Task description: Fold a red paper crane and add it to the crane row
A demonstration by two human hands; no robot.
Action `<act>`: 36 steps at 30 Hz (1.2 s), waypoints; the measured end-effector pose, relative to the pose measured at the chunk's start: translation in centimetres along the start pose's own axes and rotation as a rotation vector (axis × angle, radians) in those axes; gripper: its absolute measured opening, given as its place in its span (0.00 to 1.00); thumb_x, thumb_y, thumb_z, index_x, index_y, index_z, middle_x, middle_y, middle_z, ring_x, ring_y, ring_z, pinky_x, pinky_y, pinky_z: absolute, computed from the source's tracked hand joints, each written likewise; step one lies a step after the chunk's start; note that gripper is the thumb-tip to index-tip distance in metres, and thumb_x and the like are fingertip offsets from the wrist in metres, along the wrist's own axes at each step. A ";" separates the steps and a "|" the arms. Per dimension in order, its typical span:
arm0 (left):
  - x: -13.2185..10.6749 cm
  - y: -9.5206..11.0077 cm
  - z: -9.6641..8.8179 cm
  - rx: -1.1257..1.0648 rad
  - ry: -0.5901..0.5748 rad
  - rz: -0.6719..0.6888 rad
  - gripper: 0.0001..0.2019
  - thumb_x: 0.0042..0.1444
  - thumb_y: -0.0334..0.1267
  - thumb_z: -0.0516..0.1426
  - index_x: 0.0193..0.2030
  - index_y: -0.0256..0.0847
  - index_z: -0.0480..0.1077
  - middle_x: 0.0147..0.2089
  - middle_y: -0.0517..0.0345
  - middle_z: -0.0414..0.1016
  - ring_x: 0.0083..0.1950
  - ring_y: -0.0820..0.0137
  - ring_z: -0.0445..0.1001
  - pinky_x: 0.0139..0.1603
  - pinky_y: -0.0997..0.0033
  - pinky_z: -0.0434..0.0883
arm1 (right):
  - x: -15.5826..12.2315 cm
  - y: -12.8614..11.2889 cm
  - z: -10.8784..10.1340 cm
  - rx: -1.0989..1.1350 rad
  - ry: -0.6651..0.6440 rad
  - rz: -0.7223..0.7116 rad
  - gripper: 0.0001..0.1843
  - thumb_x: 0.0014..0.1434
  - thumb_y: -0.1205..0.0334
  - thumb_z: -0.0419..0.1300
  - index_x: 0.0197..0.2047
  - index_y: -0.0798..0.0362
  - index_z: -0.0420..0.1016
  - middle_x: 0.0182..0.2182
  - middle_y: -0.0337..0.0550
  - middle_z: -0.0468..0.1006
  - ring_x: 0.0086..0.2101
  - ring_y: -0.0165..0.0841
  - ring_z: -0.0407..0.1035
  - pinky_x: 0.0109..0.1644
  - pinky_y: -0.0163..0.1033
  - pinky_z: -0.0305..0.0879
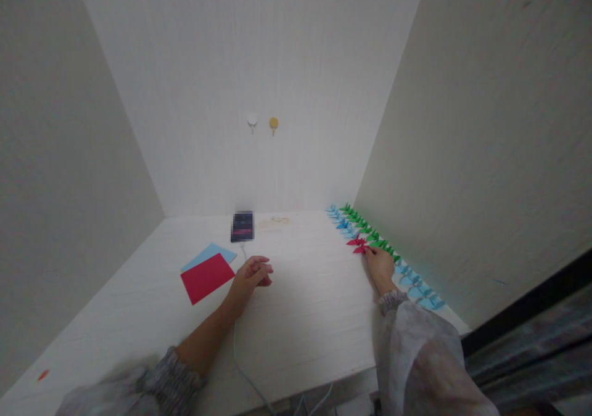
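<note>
My right hand reaches to the right side of the white table and its fingertips pinch a red folded paper crane. The crane sits beside a row of green paper cranes and blue paper cranes lined along the right wall. My left hand rests on the table near the middle, fingers loosely curled with nothing seen in them. Just left of it lies a red paper sheet on top of a light blue sheet.
A dark phone lies at the back of the table, with a white cable running to the front edge. Two round hooks hang on the back wall. A small red scrap lies at the front left.
</note>
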State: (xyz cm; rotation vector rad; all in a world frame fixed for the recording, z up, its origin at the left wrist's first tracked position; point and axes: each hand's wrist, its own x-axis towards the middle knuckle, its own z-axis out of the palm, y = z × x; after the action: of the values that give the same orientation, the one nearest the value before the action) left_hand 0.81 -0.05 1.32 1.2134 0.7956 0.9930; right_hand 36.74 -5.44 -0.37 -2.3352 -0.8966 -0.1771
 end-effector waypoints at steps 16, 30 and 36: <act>-0.1 0.3 -0.4 -0.007 0.040 0.045 0.17 0.40 0.43 0.58 0.36 0.37 0.63 0.28 0.58 0.70 0.23 0.77 0.67 0.28 0.73 0.67 | -0.6 -0.1 -1.2 0.146 0.126 -0.016 0.19 0.48 0.55 0.51 0.35 0.61 0.74 0.29 0.53 0.76 0.30 0.40 0.67 0.32 0.40 0.59; -0.7 0.8 -6.5 1.011 0.340 0.323 0.09 0.45 0.36 0.53 0.35 0.38 0.68 0.43 0.49 0.68 0.49 0.63 0.63 0.52 0.62 0.57 | -12.5 -17.7 2.4 0.595 -0.187 -0.789 0.13 0.56 0.59 0.47 0.30 0.54 0.71 0.27 0.42 0.74 0.28 0.31 0.67 0.32 0.33 0.61; -1.0 -0.3 -9.9 1.331 0.292 -0.036 0.30 0.43 0.49 0.54 0.49 0.30 0.62 0.58 0.32 0.52 0.59 0.49 0.48 0.54 0.53 0.48 | -16.1 -20.0 4.6 0.569 -0.335 -0.953 0.10 0.54 0.62 0.50 0.28 0.53 0.70 0.23 0.39 0.73 0.25 0.29 0.66 0.30 0.32 0.59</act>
State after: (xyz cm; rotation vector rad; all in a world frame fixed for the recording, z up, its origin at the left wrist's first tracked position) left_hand -8.56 2.70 -0.88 2.1537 1.8409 0.5360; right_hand 11.23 -0.22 0.78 -1.2915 -1.8846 0.0881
